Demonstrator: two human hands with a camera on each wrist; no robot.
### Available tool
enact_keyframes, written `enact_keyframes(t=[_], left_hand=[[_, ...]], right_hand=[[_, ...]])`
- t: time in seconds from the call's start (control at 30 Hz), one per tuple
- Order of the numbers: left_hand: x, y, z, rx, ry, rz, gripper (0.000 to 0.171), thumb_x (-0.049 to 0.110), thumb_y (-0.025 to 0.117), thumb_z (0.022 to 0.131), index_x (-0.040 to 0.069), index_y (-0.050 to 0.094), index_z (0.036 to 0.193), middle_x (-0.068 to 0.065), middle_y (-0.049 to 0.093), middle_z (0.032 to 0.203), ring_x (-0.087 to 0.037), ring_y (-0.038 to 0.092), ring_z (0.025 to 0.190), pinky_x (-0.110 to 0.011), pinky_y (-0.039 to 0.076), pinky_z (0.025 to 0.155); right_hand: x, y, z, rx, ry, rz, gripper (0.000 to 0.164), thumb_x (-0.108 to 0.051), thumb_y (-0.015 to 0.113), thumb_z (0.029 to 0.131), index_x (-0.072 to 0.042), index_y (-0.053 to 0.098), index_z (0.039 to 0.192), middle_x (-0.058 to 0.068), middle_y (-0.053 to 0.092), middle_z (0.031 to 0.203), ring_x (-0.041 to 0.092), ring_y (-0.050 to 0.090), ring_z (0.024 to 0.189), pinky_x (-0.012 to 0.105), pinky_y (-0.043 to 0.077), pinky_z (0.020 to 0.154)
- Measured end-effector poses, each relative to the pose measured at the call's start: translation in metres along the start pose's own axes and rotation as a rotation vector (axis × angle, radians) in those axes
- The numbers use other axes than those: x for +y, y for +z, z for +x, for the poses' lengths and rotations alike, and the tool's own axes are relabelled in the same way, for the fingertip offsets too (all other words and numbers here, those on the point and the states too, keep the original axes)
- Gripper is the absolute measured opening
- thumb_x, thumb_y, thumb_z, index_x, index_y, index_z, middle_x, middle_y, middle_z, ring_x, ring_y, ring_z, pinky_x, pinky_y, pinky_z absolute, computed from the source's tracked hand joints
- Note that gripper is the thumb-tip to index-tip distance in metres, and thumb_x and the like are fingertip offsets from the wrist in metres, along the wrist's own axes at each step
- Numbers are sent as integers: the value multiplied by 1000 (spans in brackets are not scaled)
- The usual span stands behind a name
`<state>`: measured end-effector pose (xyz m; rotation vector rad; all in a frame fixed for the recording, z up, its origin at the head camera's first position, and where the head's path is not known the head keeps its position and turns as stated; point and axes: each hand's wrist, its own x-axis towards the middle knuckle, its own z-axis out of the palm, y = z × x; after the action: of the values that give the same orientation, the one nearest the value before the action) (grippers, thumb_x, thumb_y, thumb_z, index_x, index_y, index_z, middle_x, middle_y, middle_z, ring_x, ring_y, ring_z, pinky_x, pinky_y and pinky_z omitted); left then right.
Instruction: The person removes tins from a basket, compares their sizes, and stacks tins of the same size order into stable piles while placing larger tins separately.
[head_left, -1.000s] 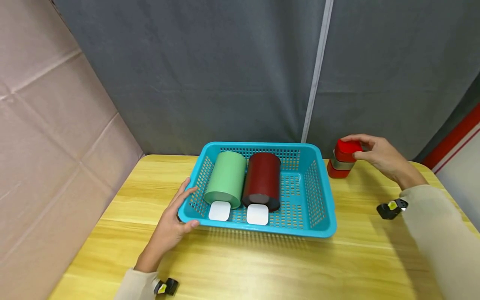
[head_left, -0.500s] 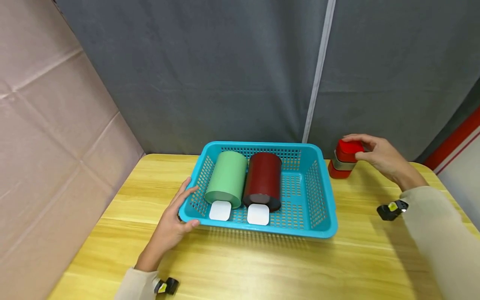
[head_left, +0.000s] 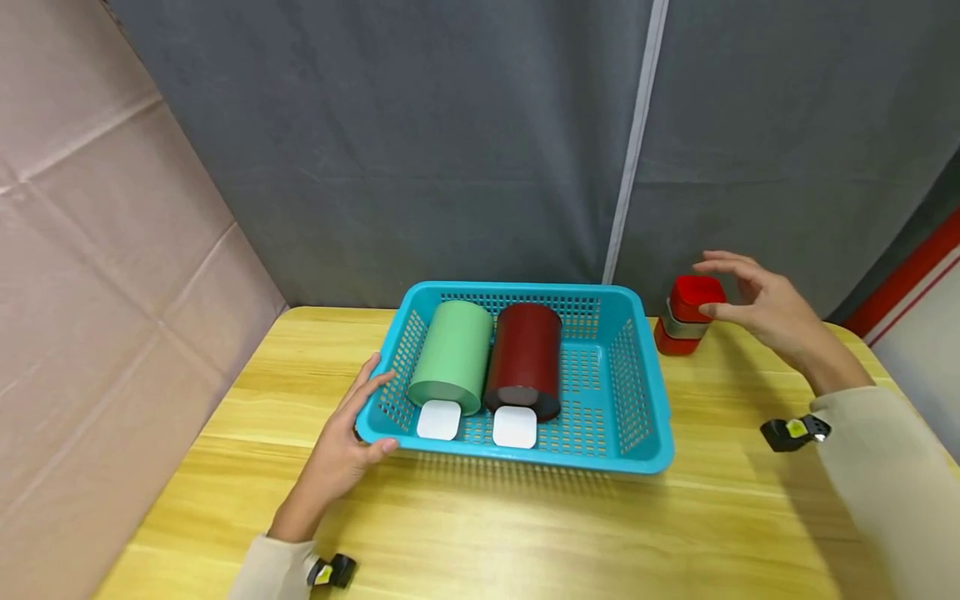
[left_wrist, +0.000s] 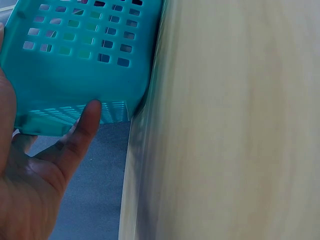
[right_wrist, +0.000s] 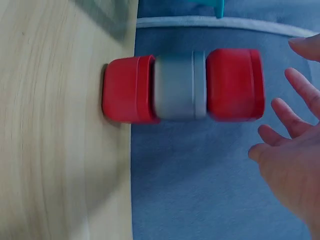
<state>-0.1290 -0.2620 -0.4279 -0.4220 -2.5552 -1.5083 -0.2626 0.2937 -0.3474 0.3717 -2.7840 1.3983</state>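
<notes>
My left hand [head_left: 341, 442] holds the near left corner of a turquoise plastic basket [head_left: 660, 400], thumb on the front rim and fingers at the left side. In it a light green cylinder [head_left: 453, 350] and a dark red cylinder [head_left: 525, 354] lie side by side. A white rounded square [head_left: 438, 420] and a second white square [head_left: 515, 427] are at their near ends. Right of the basket stand three stacked small containers: a red top one [right_wrist: 235, 84], a greyish middle one [right_wrist: 179, 86] and a red bottom one [right_wrist: 129, 90]. My right hand [head_left: 780, 312] is beside the top, fingers spread, apart from it.
Everything stands on a light wooden table [head_left: 525, 533]. A grey curtain [head_left: 420, 150] hangs close behind its back edge. On the left is a pinkish cloth wall [head_left: 112, 292]; at the far right, a red and white panel [head_left: 915, 275].
My right hand has let go of the top red container, its fingers lifting and opening away to the right. The stack stays upright. My left hand and the basket have not visibly moved.
</notes>
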Motion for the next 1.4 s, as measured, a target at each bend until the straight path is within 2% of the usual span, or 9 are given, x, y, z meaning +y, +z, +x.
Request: enact_keyframes(t=[0.17, 0.3, 0.5, 0.73, 0.93, 1.23, 1.4], left_hand=[[-1, 0, 0, -1, 15, -1, 86, 19, 89, 83, 20, 48, 157, 3, 14, 177, -49, 21, 158, -8, 41, 105], [-2, 0, 0, -2, 24, -7, 84, 22, 89, 83, 19, 48, 157, 1, 14, 177, -49, 21, 157, -8, 41, 105], [-3, 0, 0, -1, 28, -20, 85, 17, 89, 82, 18, 48, 157, -9, 14, 177, -50, 23, 156, -8, 43, 103], [-4, 0, 1, 3, 23, -11, 86, 14, 89, 81, 18, 48, 157, -9, 14, 177, -50, 24, 156, -7, 43, 103], [-3, 0, 1, 4, 7, -14, 87, 9, 88, 80, 18, 48, 157, -3, 14, 178, -46, 26, 156, -8, 44, 102], [-4, -1, 1, 4, 11, -9, 87, 7, 87, 80, 18, 48, 157, -2, 14, 178, -47, 25, 156, -7, 43, 102], [-1, 0, 0, 0, -5, -10, 87, 5, 86, 81, 18, 47, 157, -3, 14, 178, -46, 26, 156, -7, 44, 102]], right_hand=[[-16, 3, -6, 24, -22, -37, 56, -25, 70, 101, -10, 52, 151, 3, 29, 172, 29, 17, 161, 53, 13, 132], [-29, 11, -10, 60, -30, -47, 58, -26, 71, 100, -7, 50, 151, 11, 27, 173, 37, 15, 161, 66, 13, 128], [-48, 22, -16, 90, -14, -88, 67, -35, 71, 99, -10, 46, 157, 11, 24, 174, 42, 17, 160, 75, 18, 121], [-62, 36, -24, 101, -20, -136, 75, -42, 71, 98, -13, 41, 161, 12, 23, 174, 46, 21, 157, 80, 27, 113], [-74, 48, -25, 78, -31, -179, 77, -43, 69, 99, -13, 38, 163, 17, 25, 173, 49, 24, 155, 80, 32, 110], [-93, 65, -27, 23, -69, -214, 77, -38, 72, 98, -8, 39, 161, 25, 29, 168, 51, 28, 152, 78, 31, 113], [-109, 76, -27, -16, -78, -210, 79, -36, 73, 97, -7, 38, 161, 24, 32, 167, 49, 32, 150, 73, 44, 107]])
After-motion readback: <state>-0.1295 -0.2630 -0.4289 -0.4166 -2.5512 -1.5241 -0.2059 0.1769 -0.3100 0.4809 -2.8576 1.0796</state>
